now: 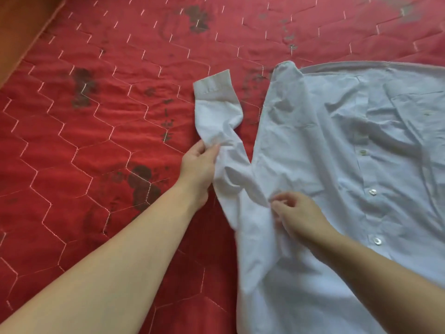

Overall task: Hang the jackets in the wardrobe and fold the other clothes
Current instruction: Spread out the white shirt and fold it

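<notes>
On red quilt [96, 165] — left hand [197, 169] grips shirt [337, 165] sleeve [216, 121]; right hand [296, 213] pinches fabric.

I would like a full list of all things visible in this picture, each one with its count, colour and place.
button-up shirt: one, pale blue-white, spread flat on the right half of the bed, front side up, collar end out of view.
shirt sleeve: one, same pale colour, lying left of the shirt body, cuff pointing away from the person.
shirt buttons: three clearly visible, pearly white, in a row down the placket.
quilted bed cover: one, red with pale hexagon stitching and dark flower prints, under everything.
wooden edge: one, brown, top left corner.
left hand: one, its grip on the sleeve's middle.
right hand: one, pinching cloth near the sleeve's base.
</notes>
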`<state>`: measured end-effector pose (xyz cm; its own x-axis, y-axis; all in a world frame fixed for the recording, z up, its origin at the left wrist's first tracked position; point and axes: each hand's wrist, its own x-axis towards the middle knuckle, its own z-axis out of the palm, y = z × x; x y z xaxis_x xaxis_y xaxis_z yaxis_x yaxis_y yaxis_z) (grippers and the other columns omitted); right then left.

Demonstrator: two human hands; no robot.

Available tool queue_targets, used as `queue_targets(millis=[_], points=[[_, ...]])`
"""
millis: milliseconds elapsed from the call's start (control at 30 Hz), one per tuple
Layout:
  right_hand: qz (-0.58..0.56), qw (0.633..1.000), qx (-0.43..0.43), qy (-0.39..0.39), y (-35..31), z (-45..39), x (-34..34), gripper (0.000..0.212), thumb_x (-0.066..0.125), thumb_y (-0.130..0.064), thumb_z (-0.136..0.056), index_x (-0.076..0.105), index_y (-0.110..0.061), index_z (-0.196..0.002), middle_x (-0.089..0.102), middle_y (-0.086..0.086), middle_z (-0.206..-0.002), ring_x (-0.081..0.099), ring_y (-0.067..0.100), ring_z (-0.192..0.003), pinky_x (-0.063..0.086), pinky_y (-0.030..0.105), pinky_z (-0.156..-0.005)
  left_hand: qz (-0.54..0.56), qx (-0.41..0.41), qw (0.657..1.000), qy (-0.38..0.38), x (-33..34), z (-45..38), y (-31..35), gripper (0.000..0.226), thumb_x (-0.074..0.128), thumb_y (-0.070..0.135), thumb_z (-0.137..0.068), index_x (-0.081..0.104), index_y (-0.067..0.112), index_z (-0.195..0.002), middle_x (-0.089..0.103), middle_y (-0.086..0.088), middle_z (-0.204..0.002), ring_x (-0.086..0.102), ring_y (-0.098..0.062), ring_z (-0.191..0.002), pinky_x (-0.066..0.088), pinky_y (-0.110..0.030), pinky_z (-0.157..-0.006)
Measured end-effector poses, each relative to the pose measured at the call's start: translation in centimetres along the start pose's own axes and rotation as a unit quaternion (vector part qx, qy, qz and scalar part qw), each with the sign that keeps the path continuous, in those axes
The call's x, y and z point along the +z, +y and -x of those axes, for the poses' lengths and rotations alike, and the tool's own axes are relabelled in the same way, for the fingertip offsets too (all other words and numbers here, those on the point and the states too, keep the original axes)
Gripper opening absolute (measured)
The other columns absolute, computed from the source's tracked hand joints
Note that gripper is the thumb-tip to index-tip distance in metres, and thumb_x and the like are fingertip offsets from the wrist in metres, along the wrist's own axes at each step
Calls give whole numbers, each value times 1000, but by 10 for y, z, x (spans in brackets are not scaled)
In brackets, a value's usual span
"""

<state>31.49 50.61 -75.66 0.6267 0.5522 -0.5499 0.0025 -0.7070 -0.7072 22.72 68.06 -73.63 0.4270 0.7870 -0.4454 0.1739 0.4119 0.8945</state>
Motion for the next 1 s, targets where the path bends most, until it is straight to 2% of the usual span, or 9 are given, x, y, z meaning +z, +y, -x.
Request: queue_targets(millis=[100,167,267,367,467,600,767,900,1000], points=[[-73,981,-137,115,-26,1,-19,22,59,-41,-91,63,-23,-103,65,-6,-97,63,11,-84,46,24,-71,-147,181,969,-83,38,24,20,19,58,21,-90,68,12,-103,70,-3,-98,64,-15,-89,51,-34,-83],[-229,963,-143,25,-57,-2,-41,31,59,-53,-88,65,-24,-97,69,-7,-90,67,8,-79,49,22,-67,-224,232,931,-173,66,40,26,36,54,21,-87,62,17,-122,72,-4,-101,68,-18,-93,55,-37,-87],[-263,962,-57,-43,-73,-19,-77,35,73,-50,-74,67,-21,-93,64,3,-83,64,17,-74,50,31,-67,-349,266,851,-289,92,61,16,41,57,15,-86,59,25,-125,63,1,-68,57,-14,-61,49,-34,-64],[-248,968,-38,8,-60,-26,-104,11,60,-13,-88,70,-11,-93,68,8,-83,66,23,-75,53,32,-67,-245,182,901,-308,94,71,4,16,65,17,-91,68,16,-107,50,9,-51,46,-8,-47,42,-26,-53],[-428,899,-35,-80,-43,-20,-129,25,41,-17,-100,66,-14,-98,73,5,-92,71,20,-87,59,36,-75,-158,73,960,-218,81,59,-9,13,57,10,-96,68,16,-97,59,3,-64,55,-11,-56,46,-23,-58],[-552,829,89,0,12,-20,-138,34,40,-25,-101,60,-17,-127,71,0,-94,69,13,-86,60,31,-70,-408,-63,829,-377,53,55,-32,24,62,20,-92,65,21,-116,69,5,-104,64,-9,-85,50,-16,-67],[-403,899,117,127,56,4,-115,72,70,-69,-67,66,-21,-121,73,3,-109,72,26,-95,57,47,-81,-475,4,804,-359,32,49,-32,26,71,22,-85,66,25,-110,67,6,-95,62,-8,-82,52,-14,-61],[-338,920,129,154,40,34,-81,43,81,-42,-73,65,-21,-107,73,-1,-98,71,19,-81,59,43,-70,-497,9,778,-385,29,51,-37,39,75,20,-80,60,25,-116,63,3,-102,60,-8,-80,54,-17,-62],[-354,910,200,81,42,62,-39,21,77,-27,-79,64,-20,-93,69,2,-85,64,18,-68,53,31,-61,-490,27,808,-327,23,48,-37,42,74,19,-78,57,26,-115,63,6,-101,64,-12,-90,55,-25,-74]])
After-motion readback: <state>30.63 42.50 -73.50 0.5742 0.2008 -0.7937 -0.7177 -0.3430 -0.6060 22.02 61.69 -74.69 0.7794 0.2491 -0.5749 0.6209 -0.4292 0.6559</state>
